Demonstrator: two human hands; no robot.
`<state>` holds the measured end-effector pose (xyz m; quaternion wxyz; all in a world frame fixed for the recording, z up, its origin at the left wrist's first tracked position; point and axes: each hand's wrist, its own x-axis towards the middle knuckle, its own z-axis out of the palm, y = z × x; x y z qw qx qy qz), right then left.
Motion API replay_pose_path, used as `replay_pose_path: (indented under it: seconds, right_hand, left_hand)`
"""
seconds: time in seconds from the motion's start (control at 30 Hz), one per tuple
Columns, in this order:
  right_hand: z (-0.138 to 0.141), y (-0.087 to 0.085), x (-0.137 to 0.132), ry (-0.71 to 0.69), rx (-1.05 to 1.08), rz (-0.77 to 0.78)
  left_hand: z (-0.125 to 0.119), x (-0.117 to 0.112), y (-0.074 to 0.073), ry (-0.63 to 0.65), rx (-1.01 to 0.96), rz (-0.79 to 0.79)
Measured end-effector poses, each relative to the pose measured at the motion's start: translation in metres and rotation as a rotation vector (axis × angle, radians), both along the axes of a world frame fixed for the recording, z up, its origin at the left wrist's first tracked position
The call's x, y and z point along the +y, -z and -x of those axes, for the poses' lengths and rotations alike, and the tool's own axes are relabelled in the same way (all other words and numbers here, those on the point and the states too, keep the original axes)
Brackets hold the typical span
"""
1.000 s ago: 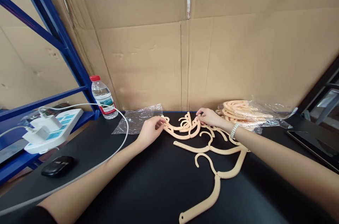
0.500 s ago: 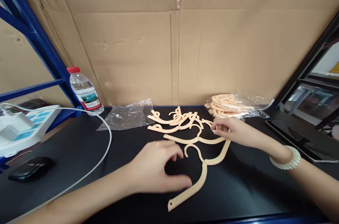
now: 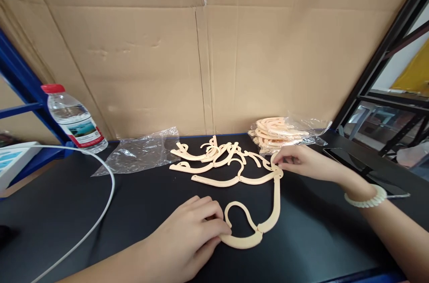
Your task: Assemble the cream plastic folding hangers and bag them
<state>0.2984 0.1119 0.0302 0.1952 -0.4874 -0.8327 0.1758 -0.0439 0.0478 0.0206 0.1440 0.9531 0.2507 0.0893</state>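
Observation:
A cream plastic hanger [image 3: 264, 218] lies on the black table [image 3: 140, 202], its hook curling up in the middle. My left hand [image 3: 192, 234] pinches the near end of this hanger, fingers closed on it. My right hand [image 3: 298, 162] pinches its far end, beside a loose pile of similar hangers [image 3: 214, 160] further back. A beaded bracelet [image 3: 367, 198] circles my right wrist.
A clear bag of stacked hangers [image 3: 284, 131] sits at the back right, an empty clear bag [image 3: 137, 156] at the back left. A water bottle [image 3: 75, 120], a white cable [image 3: 100, 211] and a power strip [image 3: 10, 162] are at left. A cardboard wall [image 3: 201, 60] backs the table; a dark tablet [image 3: 362, 162] lies at right.
My left hand drew back from the pile and closed on the near hanger's end. My right hand took its other end, and the hanger swung round. The view shifted right.

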Motion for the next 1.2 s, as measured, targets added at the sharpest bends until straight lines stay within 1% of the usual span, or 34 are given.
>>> replay_pose_path:
  seconds: [0.07,0.17,0.27,0.37,0.5,0.6,0.77,0.83,0.93,0.97,1.03,1.1,1.13,1.2]
  right_hand:
    - [0.018,0.006,0.003,0.091,-0.08,-0.113]
    - [0.039,0.012,0.012,0.159,-0.17,-0.173]
    - [0.046,0.011,0.017,0.242,-0.268,-0.158]
    - [0.048,0.008,0.018,0.324,-0.36,-0.119]
    - [0.056,0.005,0.018,0.364,-0.388,-0.084]
    - [0.057,0.003,0.022,0.354,-0.391,-0.038]
    - [0.043,0.001,0.032,0.325,-0.38,0.051]
    - [0.039,0.001,0.031,0.321,-0.375,0.029]
    - [0.044,-0.001,0.022,0.305,-0.36,-0.097]
    - [0.046,-0.001,0.018,0.279,-0.354,-0.13]
    - [0.051,0.0,0.011,0.193,-0.344,-0.146]
    - [0.052,0.002,0.007,0.088,-0.34,-0.137]
    - [0.051,0.003,0.005,0.038,-0.345,-0.14]
    - [0.047,0.005,0.004,-0.061,-0.367,-0.166]
  left_hand:
    - [-0.004,0.003,0.007,-0.008,-0.074,-0.043]
    - [-0.012,0.01,0.017,-0.035,-0.174,-0.125]
    - [-0.015,0.014,0.025,-0.061,-0.217,-0.172]
    - [-0.013,0.015,0.03,-0.067,-0.262,-0.183]
    - [-0.009,0.013,0.034,-0.032,-0.289,-0.187]
    - [-0.008,0.012,0.034,-0.027,-0.293,-0.182]
    - [-0.006,0.011,0.03,-0.018,-0.255,-0.16]
    - [-0.006,0.01,0.029,-0.013,-0.254,-0.149]
    - [-0.005,0.011,0.03,-0.05,-0.252,-0.173]
    - [-0.005,0.011,0.03,-0.076,-0.235,-0.193]
    - [-0.004,0.012,0.031,-0.141,-0.165,-0.221]
    - [-0.002,0.012,0.03,-0.177,-0.074,-0.194]
    - [-0.002,0.011,0.029,-0.176,-0.033,-0.164]
    - [-0.001,0.009,0.028,-0.134,0.02,-0.111]
